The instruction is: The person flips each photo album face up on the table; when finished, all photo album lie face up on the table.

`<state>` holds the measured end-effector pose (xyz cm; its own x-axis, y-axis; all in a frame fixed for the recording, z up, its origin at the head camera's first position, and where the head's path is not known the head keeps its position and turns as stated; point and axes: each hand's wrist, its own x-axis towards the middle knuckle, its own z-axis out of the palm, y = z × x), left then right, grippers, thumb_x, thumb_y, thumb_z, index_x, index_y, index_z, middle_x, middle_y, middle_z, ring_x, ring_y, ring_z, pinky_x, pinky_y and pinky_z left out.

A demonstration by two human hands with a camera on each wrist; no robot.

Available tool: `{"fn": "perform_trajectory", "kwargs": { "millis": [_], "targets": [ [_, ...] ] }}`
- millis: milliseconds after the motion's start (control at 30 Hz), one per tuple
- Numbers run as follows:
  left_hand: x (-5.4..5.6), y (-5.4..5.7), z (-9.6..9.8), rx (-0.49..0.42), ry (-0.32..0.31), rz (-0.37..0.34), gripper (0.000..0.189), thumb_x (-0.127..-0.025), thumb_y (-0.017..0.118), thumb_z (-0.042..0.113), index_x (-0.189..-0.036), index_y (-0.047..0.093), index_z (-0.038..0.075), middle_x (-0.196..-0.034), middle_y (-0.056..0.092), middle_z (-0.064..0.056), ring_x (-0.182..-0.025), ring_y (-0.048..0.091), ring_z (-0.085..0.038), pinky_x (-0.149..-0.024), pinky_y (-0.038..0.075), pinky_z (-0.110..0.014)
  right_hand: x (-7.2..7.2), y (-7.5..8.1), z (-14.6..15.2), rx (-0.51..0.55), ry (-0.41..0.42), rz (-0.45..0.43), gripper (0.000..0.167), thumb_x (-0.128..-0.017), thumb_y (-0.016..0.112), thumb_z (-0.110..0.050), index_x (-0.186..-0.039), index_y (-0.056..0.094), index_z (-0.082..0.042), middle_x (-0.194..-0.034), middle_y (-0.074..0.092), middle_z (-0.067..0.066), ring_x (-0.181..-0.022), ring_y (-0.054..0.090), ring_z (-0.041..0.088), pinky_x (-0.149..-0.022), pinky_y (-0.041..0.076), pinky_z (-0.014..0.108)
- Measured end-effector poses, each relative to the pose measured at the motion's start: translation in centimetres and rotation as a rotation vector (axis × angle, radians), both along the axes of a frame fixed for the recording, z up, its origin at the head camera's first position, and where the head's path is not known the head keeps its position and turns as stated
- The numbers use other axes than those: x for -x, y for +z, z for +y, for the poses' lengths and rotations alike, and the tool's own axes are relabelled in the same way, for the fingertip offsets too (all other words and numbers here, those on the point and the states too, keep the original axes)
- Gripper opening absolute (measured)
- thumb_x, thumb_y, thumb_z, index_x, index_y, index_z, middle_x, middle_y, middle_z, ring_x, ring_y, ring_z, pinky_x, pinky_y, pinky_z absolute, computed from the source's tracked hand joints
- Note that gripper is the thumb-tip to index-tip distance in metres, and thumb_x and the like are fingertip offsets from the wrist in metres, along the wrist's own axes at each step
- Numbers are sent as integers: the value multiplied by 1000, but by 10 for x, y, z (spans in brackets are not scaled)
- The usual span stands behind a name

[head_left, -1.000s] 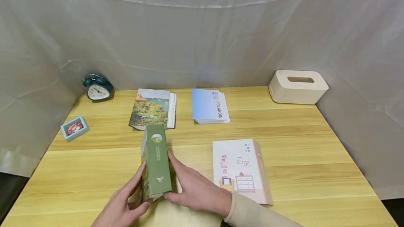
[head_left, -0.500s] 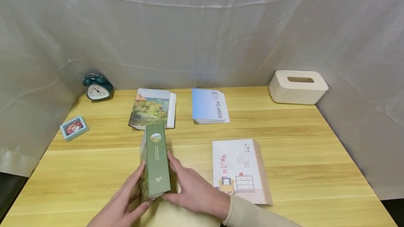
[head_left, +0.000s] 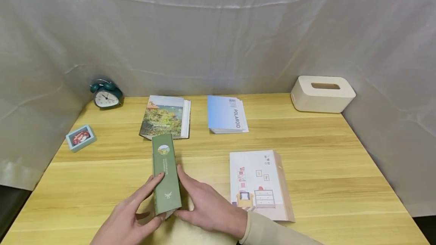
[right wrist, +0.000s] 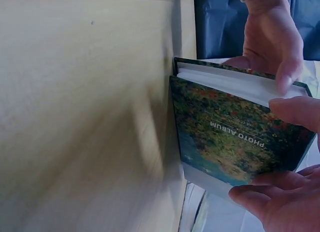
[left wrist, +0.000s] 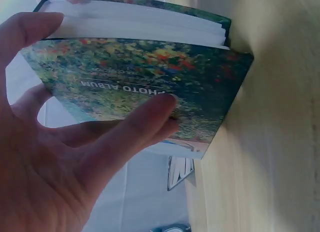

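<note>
A thick photo album (head_left: 167, 182) with a green spine stands on its edge, spine up, in the head view. My left hand (head_left: 126, 216) grips it from the left, one fingertip on the spine and the thumb at the near end. From the right, my right hand (head_left: 212, 207) holds the other cover, its thumb also at the near end. In the left wrist view, fingers (left wrist: 145, 122) lie along the painted cover (left wrist: 200, 92) and the thumb touches the page block (left wrist: 125, 24). The right wrist view shows both hands around the album (right wrist: 235, 127), its lower edge by the tabletop.
Behind lie another landscape-covered album (head_left: 163, 118) and a blue-white POLAROID album (head_left: 225, 114). A white illustrated album (head_left: 255, 180) lies right of my hands. An alarm clock (head_left: 106, 95) and a small blue frame (head_left: 80, 138) stand left, a tissue box (head_left: 321, 93) back right.
The held album has tipped, its spine shifting left so the left cover is barely seen from above. A left fingertip has come onto the spine; the right hand has followed slightly left.
</note>
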<state>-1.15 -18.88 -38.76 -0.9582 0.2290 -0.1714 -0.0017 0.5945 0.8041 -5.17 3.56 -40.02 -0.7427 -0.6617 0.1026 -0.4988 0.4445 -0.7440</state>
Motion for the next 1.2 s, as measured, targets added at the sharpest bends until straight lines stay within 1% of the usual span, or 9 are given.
{"fn": "perform_trajectory", "kwargs": {
  "millis": [100, 233, 333, 400, 533, 667, 800, 967, 1200],
  "targets": [
    [0, -1, -2, -83, -18, 53, 86, -82, 82, 24, -151, 33, 42, -157, 24, -16, -130, 41, -46, -72, 59, -38, 0, 1, 0, -8, 3, 13, 102, -87, 77, -25, -158, 5, -6, -156, 27, 15, -136, 37, 21, -108, 34, 30],
    [-1, -2, -4, -140, -65, 177, 84, -83, 81, 14, -153, 37, 30, -161, 15, -9, -131, 34, -49, -73, 59, -41, 0, 1, -1, -7, -3, 21, 104, -87, 78, -26, -158, 5, -7, -155, 29, 15, -134, 39, 21, -108, 35, 30],
    [-1, -2, -5, -150, -88, 243, 82, -82, 81, 9, -152, 40, 25, -163, 12, 0, -131, 31, -49, -73, 58, -41, 0, -2, -3, 18, 4, -16, 102, -88, 77, -25, -158, 6, -8, -151, 38, 11, -131, 44, 18, -106, 37, 30],
    [-1, -2, -6, -163, -102, 270, 80, -82, 80, 6, -151, 42, 21, -163, 13, 1, -131, 32, -47, -74, 58, -39, 1, -4, -5, 27, 16, -60, 93, -89, 75, -26, -158, 14, -9, -145, 48, 7, -127, 48, 14, -103, 40, 29],
    [-2, -2, -8, -201, -96, 262, 78, -83, 79, 5, -150, 43, 18, -163, 15, 0, -135, 35, -22, -75, 57, -35, 2, -10, -8, 31, 53, -98, 84, -90, 73, -28, -155, 22, -14, -139, 53, 1, -123, 50, 10, -99, 43, 26],
    [-3, -4, -11, -293, -96, 241, 79, -84, 76, -1, -152, 40, 16, -163, 13, -2, -132, 34, 0, -72, 57, -33, 2, -13, -13, 28, 52, -44, 103, -86, 76, -25, -159, 4, -22, -145, 47, 2, -122, 50, 11, -99, 43, 26],
    [-3, -8, -12, -382, -124, 262, 80, -83, 72, -10, -152, 36, 9, -164, 10, -7, -130, 38, 0, -69, 58, -34, 2, -13, -17, 49, 37, -29, 112, -84, 79, -20, -158, -5, -27, -151, 39, 3, -125, 49, 13, -101, 42, 27],
    [-3, -14, -14, -494, -173, 285, 82, -81, 66, -22, -152, 31, -1, -164, 7, -11, -130, 40, -4, -70, 58, -37, -1, -14, -18, 23, 21, -20, 106, -87, 76, -19, -159, -2, -18, -157, 29, 7, -133, 40, 17, -105, 38, 28],
    [-4, -22, -23, -626, -216, 221, 86, -81, 55, -28, -155, 18, -3, -165, 4, -1, -129, 42, -8, -70, 58, -44, -4, -15, -19, 25, 6, 13, 104, -87, 74, -19, -159, -1, -17, -159, 25, 9, -137, 36, 18, -106, 36, 29]
  ]
}}
